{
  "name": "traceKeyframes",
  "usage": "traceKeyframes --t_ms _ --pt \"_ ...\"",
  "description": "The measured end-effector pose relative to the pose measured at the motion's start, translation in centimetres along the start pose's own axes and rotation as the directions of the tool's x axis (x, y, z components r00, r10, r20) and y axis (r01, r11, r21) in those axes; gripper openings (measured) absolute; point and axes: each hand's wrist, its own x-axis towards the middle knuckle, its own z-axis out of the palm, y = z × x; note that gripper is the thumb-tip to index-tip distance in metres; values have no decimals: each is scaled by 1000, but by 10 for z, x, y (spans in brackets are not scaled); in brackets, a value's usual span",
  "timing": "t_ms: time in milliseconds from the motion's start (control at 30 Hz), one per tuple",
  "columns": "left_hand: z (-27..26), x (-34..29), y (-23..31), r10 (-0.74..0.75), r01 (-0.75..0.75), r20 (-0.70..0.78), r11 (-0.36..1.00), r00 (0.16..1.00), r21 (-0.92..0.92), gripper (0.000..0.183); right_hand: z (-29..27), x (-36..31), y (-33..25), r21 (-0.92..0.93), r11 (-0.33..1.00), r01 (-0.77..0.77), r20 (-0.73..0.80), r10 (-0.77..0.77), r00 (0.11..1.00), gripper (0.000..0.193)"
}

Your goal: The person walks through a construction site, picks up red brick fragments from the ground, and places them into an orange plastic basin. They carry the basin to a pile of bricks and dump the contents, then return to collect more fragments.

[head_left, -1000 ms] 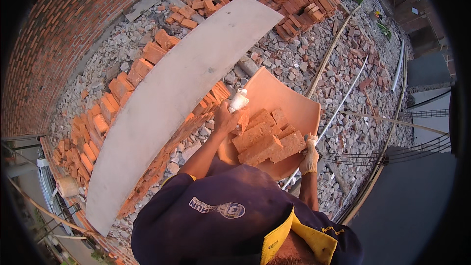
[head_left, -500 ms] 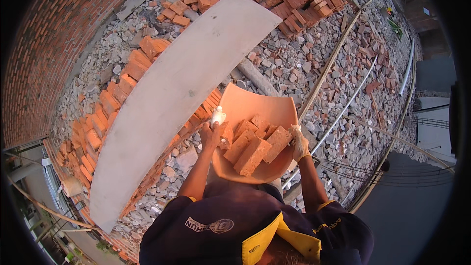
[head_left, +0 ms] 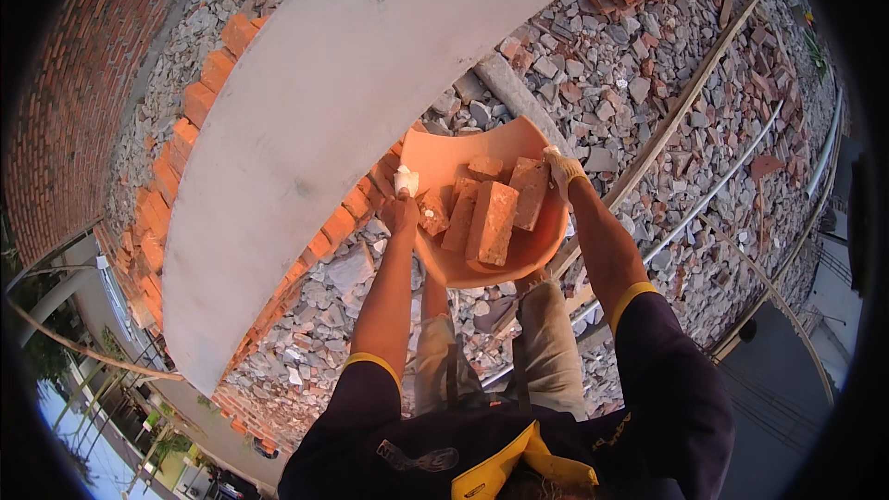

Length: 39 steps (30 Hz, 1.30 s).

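Note:
An orange scoop-shaped pan (head_left: 451, 150) hangs in front of me, held out at arm's length above the rubble. Several red bricks (head_left: 493, 224) lie jumbled inside it, some with broken or chipped edges. My left hand (head_left: 399, 208) is closed on the pan's left rim, with a white covering over its fingers. On the opposite rim, my right hand (head_left: 564, 172) grips in a pale work glove, its fingers partly hidden by the rim. Close by on the left is a long grey slab (head_left: 306, 130), which seems to lie over rows of stacked bricks (head_left: 167, 176).
Broken rubble (head_left: 639, 65) covers the ground around my legs (head_left: 546, 343). A rounded concrete post (head_left: 519, 93) lies beyond the pan. To the right stretch a wooden pole (head_left: 681, 111) and a thin pale pipe (head_left: 722, 185). A brick wall (head_left: 93, 74) stands far left.
My arms have stretched out, carrying the pan away from my body. My legs now show below it. The bricks inside have shifted a little, and the whole view has moved.

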Motion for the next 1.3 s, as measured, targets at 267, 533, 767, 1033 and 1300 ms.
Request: traceKeyframes --t_ms 267,533,767,1033,1300 --pt "-13 47 44 -90 89 26 995 996 37 57 28 65 -48 -174 984 31 -24 -35 999 46" --pt "-24 73 42 -264 261 27 962 964 84 52 33 79 -60 -137 990 16 43 -10 999 37" --pt "-17 52 17 -274 283 80 949 958 -136 60 12 65 -54 -598 711 369 404 -130 905 29" --pt "-20 32 -41 -327 451 311 637 892 -625 59 -13 59 13 -352 930 104 291 3 957 45" --pt "-71 -133 -77 -515 523 213 590 831 -615 62 -53 -71 24 -84 996 -3 301 28 953 32"
